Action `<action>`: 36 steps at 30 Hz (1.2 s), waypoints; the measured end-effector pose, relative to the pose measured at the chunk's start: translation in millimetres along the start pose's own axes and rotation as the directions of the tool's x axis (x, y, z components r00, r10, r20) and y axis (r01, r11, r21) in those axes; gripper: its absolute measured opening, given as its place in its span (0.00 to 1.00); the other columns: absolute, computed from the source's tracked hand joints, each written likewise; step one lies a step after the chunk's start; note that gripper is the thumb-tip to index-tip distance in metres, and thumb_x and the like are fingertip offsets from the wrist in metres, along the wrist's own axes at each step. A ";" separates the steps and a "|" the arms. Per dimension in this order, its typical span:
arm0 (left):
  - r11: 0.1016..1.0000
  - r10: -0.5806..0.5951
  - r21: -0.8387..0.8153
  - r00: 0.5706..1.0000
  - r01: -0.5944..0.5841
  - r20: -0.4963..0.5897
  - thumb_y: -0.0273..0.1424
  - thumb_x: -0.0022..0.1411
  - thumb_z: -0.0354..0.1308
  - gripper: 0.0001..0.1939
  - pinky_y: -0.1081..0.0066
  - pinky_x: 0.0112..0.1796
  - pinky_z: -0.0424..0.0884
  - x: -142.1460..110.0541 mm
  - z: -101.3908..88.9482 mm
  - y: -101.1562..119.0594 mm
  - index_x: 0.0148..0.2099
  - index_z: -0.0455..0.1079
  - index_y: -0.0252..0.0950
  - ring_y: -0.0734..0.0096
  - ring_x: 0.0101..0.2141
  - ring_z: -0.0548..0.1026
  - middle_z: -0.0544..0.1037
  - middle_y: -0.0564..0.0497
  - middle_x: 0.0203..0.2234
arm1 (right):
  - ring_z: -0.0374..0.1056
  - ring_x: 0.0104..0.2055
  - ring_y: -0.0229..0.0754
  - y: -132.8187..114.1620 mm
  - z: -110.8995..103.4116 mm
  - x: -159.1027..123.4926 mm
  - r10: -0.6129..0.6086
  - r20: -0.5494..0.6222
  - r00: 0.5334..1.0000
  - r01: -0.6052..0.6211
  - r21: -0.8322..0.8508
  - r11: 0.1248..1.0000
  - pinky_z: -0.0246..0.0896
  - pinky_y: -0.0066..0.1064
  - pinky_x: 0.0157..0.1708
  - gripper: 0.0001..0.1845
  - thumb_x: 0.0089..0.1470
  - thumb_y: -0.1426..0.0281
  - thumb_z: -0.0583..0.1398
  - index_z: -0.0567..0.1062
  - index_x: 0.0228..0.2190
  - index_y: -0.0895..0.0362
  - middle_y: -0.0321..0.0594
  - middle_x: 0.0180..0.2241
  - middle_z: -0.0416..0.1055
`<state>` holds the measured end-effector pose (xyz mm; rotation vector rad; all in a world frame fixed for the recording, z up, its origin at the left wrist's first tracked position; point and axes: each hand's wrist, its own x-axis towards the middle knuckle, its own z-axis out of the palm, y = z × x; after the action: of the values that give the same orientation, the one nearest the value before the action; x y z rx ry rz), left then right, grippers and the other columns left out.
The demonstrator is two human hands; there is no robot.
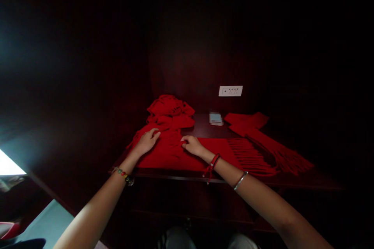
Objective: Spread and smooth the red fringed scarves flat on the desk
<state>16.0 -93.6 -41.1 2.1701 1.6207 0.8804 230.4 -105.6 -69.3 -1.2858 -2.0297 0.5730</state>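
Note:
A red fringed scarf (209,155) lies spread along the front of the dark wooden desk, its tassels pointing right. My left hand (148,141) rests on the red fabric at the left, fingers stretched out and thumb apart. Close to the middle, my right hand (192,145) has its fingers curled in a pinch on the scarf's cloth; the fingertips are partly hidden. Behind my left hand sits a crumpled heap of red cloth (171,107). Another red fringed scarf (257,130) lies loosely bent at the right.
A small pale object (216,118), blurred out, lies on the desk (200,122) near the back. A white wall socket (230,91) is above it. Dark panels enclose the desk. Bright light and a pale surface (48,221) show at lower left.

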 end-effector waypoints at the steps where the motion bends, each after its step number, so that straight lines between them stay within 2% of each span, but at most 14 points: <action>1: 0.993 -0.003 0.114 1.000 0.007 -0.027 0.41 0.57 0.41 0.25 0.65 0.46 0.58 0.2 1.6 -6.9 0.51 0.60 0.31 0.61 0.48 0.63 0.67 0.41 0.47 | 0.63 0.29 0.37 9.1 -2.6 -2.3 0.060 -0.030 0.998 -0.057 0.083 0.995 0.56 0.27 0.32 0.09 0.40 0.79 0.52 0.70 0.22 0.58 0.35 0.24 0.69; 4: 0.932 -0.066 0.357 0.998 0.067 -0.013 0.43 0.59 0.35 0.28 0.61 0.48 0.56 -2.4 7.6 -28.0 0.56 0.54 0.30 0.57 0.51 0.58 0.62 0.39 0.51 | 0.62 0.25 0.35 32.9 -13.8 -8.7 0.243 -0.061 0.968 -0.210 0.331 0.920 0.56 0.25 0.27 0.08 0.38 0.78 0.52 0.69 0.23 0.59 0.33 0.22 0.66; 7: 0.882 -0.113 0.465 0.992 0.074 0.056 0.43 0.60 0.33 0.29 0.61 0.49 0.55 -6.0 14.7 -37.6 0.57 0.52 0.31 0.57 0.53 0.56 0.59 0.38 0.53 | 0.63 0.28 0.35 37.7 -24.7 -7.3 0.307 -0.061 0.950 -0.249 0.446 0.859 0.57 0.27 0.28 0.16 0.38 0.77 0.52 0.69 0.33 0.59 0.36 0.29 0.66; 10: 0.855 -0.132 0.515 0.984 0.051 0.122 0.43 0.59 0.34 0.29 0.59 0.50 0.52 -6.7 20.1 -35.0 0.58 0.52 0.32 0.58 0.55 0.52 0.54 0.39 0.56 | 0.62 0.41 0.40 20.6 -22.9 2.5 0.166 -0.132 0.977 -0.120 0.302 0.946 0.57 0.31 0.39 0.24 0.40 0.71 0.55 0.64 0.44 0.58 0.42 0.41 0.64; 12: 0.858 -0.134 0.512 0.979 0.038 0.154 0.43 0.59 0.35 0.29 0.58 0.51 0.50 -5.5 21.4 -33.7 0.58 0.51 0.33 0.58 0.56 0.51 0.53 0.41 0.57 | 0.57 0.48 0.44 3.4 -12.0 9.6 0.035 -0.062 0.997 -0.029 0.099 0.995 0.53 0.34 0.45 0.32 0.39 0.66 0.59 0.60 0.49 0.58 0.46 0.47 0.59; 14: 0.868 -0.107 0.497 0.980 0.011 0.165 0.41 0.59 0.34 0.28 0.60 0.51 0.51 -4.1 20.6 -37.0 0.58 0.52 0.34 0.61 0.56 0.51 0.53 0.42 0.56 | 0.55 0.49 0.48 -11.8 2.7 15.0 0.008 0.060 0.998 -0.003 -0.078 0.997 0.52 0.36 0.45 0.39 0.37 0.63 0.61 0.57 0.52 0.57 0.50 0.50 0.54; 16: 0.875 -0.064 0.484 0.987 -0.015 0.146 0.37 0.60 0.34 0.26 0.64 0.52 0.52 -3.8 18.6 -44.6 0.57 0.53 0.32 0.64 0.55 0.53 0.55 0.42 0.56 | 0.59 0.47 0.48 -21.0 15.4 19.1 0.054 0.090 0.994 -0.034 -0.212 0.977 0.55 0.35 0.42 0.36 0.39 0.63 0.60 0.58 0.51 0.56 0.50 0.50 0.54; 20: 0.880 -0.007 0.474 0.998 -0.024 0.064 0.33 0.59 0.34 0.25 0.68 0.52 0.51 -8.3 15.8 -59.2 0.57 0.54 0.30 0.67 0.54 0.54 0.57 0.44 0.55 | 0.64 0.39 0.42 -14.2 18.2 25.3 0.107 -0.035 0.994 -0.112 -0.333 0.936 0.56 0.29 0.37 0.16 0.46 0.74 0.53 0.69 0.39 0.57 0.46 0.40 0.65; 26: 0.868 -0.034 0.497 0.997 -0.005 0.069 0.33 0.60 0.34 0.25 0.67 0.52 0.52 -13.6 17.8 -55.9 0.57 0.52 0.30 0.66 0.55 0.54 0.56 0.44 0.56 | 0.66 0.34 0.41 34.7 -27.4 18.0 0.171 -0.156 0.973 -0.215 -0.341 0.915 0.56 0.27 0.34 0.11 0.44 0.80 0.52 0.73 0.28 0.60 0.44 0.29 0.70; 29: 0.850 -0.052 0.527 0.996 0.005 0.075 0.33 0.60 0.35 0.25 0.67 0.52 0.51 -12.8 18.6 -51.1 0.58 0.52 0.30 0.65 0.55 0.54 0.55 0.43 0.56 | 0.65 0.34 0.40 42.6 -49.1 9.3 0.201 -0.202 0.959 -0.261 -0.340 0.903 0.56 0.28 0.35 0.12 0.44 0.80 0.52 0.73 0.29 0.61 0.44 0.30 0.69; 31: 0.844 -0.064 0.536 0.995 0.012 0.079 0.34 0.60 0.35 0.25 0.67 0.52 0.51 -11.8 19.3 -49.7 0.58 0.52 0.30 0.65 0.55 0.53 0.55 0.43 0.56 | 0.63 0.39 0.40 30.6 -50.9 3.3 0.100 -0.240 0.966 -0.175 -0.315 0.933 0.55 0.29 0.40 0.14 0.44 0.79 0.52 0.71 0.34 0.60 0.44 0.36 0.67; 32: 0.843 -0.069 0.538 0.994 0.014 0.082 0.34 0.60 0.34 0.26 0.67 0.52 0.51 -11.3 19.6 -49.7 0.58 0.52 0.30 0.64 0.55 0.53 0.55 0.43 0.56 | 0.61 0.42 0.39 19.6 -46.8 -0.1 0.007 -0.250 0.968 -0.083 -0.296 0.951 0.53 0.30 0.43 0.15 0.44 0.78 0.52 0.70 0.36 0.60 0.44 0.39 0.65; 33: 0.841 -0.074 0.541 0.994 0.016 0.085 0.34 0.60 0.34 0.26 0.66 0.52 0.51 -10.9 19.9 -50.1 0.58 0.52 0.30 0.63 0.55 0.53 0.55 0.43 0.56 | 0.60 0.44 0.39 6.5 -39.6 -3.8 -0.141 -0.210 0.968 0.082 -0.266 0.961 0.52 0.30 0.44 0.16 0.44 0.77 0.54 0.69 0.39 0.58 0.43 0.41 0.64; 36: 0.839 -0.076 0.544 0.992 0.011 0.096 0.35 0.60 0.34 0.26 0.65 0.52 0.51 -10.9 19.7 -51.9 0.58 0.51 0.31 0.63 0.55 0.52 0.54 0.43 0.56 | 0.59 0.43 0.40 -34.5 -9.0 -15.7 -0.432 0.127 0.893 0.449 -0.171 0.877 0.53 0.30 0.43 0.19 0.42 0.75 0.56 0.68 0.40 0.55 0.40 0.41 0.63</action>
<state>-13.0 -84.6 -88.8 2.4652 2.0373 0.2795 220.3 -134.2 -45.0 -0.8610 -2.3990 0.2179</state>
